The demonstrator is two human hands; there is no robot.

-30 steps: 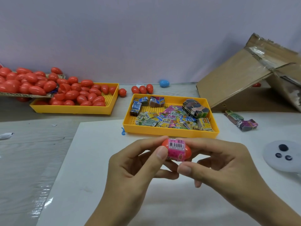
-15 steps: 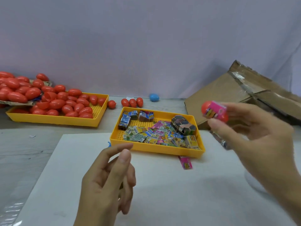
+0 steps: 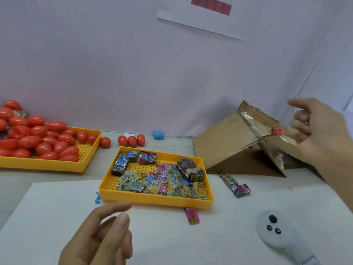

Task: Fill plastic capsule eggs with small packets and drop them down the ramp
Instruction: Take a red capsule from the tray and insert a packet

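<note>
A red capsule egg (image 3: 278, 132) lies on the taped channel at the top of the cardboard ramp (image 3: 225, 142), right at the fingertips of my right hand (image 3: 321, 134). That hand hovers over the ramp's top with loosely spread fingers; contact with the egg cannot be told. Low in the view, my left hand (image 3: 101, 236) hangs relaxed over the white mat (image 3: 47, 207) and holds nothing. A yellow tray (image 3: 152, 200) of small colourful packets sits in the middle. Another yellow tray (image 3: 47, 166) at the left is piled with red eggs (image 3: 30, 140).
A pink packet (image 3: 192, 217) lies loose on the mat below the packet tray. Two packet bundles (image 3: 236, 185) lie by the ramp's foot. Three red eggs (image 3: 131, 140) and a blue egg (image 3: 158, 134) stand by the back wall. A white controller (image 3: 273, 230) lies front right.
My right hand carried the filled egg from the centre up to the ramp's top, where the egg now lies. My left hand let go and stayed low. A pink packet dropped onto the mat.
</note>
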